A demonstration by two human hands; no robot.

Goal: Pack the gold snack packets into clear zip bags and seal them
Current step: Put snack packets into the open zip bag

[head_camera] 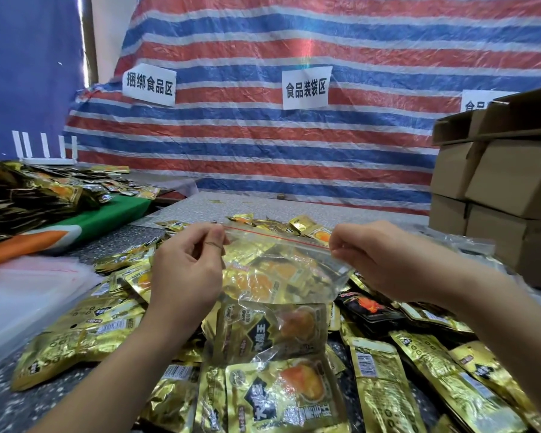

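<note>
— Centrally, what is held up?

— A clear zip bag (pixel 281 270), raised above the pile of gold packets (pixel 384 398) on the speckled table (pixel 0 398). Several gold packets show through its film, and its lower end hangs down over the pile.

— How do the hands engage it?

— Left hand (pixel 185 273): fingers curled, thumb and fingertips pinching the left end of the red-lined zip strip (pixel 275 237). Right hand (pixel 378 260): fingers curled, pinching the strip's right end. The strip runs taut between them, sloping down to the right. Whether it is pressed closed cannot be told.

— And the surroundings?

— Left: a stack of empty clear bags (pixel 28 285), an orange-and-green cloth (pixel 85 226), and a further heap of packets (pixel 28 192) behind it. One black packet (pixel 366 304) lies in the pile under the right wrist. Right: stacked cardboard boxes (pixel 506 189). Behind: a red, white and blue striped tarp (pixel 294 151) bearing white paper labels (pixel 306 87).
</note>
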